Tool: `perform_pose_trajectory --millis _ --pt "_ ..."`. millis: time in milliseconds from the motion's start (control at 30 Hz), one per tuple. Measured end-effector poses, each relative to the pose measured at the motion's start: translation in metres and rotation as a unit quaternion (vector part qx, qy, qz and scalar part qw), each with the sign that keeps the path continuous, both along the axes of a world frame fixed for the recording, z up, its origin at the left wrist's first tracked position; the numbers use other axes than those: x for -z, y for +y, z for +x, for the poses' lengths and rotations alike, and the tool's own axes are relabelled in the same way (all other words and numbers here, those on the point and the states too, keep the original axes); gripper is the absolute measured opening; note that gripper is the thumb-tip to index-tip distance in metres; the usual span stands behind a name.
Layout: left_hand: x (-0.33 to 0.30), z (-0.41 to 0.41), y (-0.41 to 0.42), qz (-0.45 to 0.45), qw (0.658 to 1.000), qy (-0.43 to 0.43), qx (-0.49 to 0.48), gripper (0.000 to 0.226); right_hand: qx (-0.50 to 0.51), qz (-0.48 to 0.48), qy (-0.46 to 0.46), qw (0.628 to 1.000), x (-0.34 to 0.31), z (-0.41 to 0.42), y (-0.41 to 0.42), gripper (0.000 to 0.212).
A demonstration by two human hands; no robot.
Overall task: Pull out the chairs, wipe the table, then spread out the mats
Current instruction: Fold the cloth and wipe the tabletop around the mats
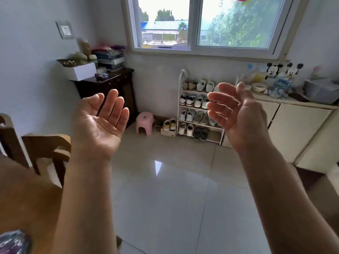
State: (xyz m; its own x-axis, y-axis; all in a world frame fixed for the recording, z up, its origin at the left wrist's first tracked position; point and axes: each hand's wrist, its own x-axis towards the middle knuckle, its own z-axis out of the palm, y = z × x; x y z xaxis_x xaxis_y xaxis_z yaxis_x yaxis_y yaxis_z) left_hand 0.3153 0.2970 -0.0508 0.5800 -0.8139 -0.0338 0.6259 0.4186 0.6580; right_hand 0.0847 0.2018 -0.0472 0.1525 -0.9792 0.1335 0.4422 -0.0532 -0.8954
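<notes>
chairs: one wooden chair (45,143) sits at the far left, its curved back rail showing, right up against the worktop edge
worktop: brown wooden worktop (27,198) fills the lower left corner, partly hidden behind the left forearm
mat: can't really tell, there's a blurry patterned bit of cloth (12,241) on the worktop's near corner
left hand (99,121): palm up, fingers spread loose, holding nothing, raised over the floor
right hand (236,110): palm turned inward, fingers relaxed and a little bent, nothing in it either
hands: well apart from each other, neither touching the chair
floor (165,198): glossy pale tiles
background: shoe rack (199,110) under the window (200,22), pink stool (145,122) just beside it
</notes>
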Motion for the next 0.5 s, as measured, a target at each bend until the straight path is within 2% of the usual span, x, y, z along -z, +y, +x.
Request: perform_pose_trajectory --millis 167,500 --pt "-0.012 0.043 -0.108 0.000 0.998 -0.014 -0.068 0.007 -0.049 -0.025 0.013 0.998 -0.014 0.056 -0.122 0.033" --pt "-0.007 0.117 -0.288 0.029 0.993 -0.021 -0.112 0.005 -0.104 -0.028 0.006 0.994 0.000 0.156 -0.323 0.026"
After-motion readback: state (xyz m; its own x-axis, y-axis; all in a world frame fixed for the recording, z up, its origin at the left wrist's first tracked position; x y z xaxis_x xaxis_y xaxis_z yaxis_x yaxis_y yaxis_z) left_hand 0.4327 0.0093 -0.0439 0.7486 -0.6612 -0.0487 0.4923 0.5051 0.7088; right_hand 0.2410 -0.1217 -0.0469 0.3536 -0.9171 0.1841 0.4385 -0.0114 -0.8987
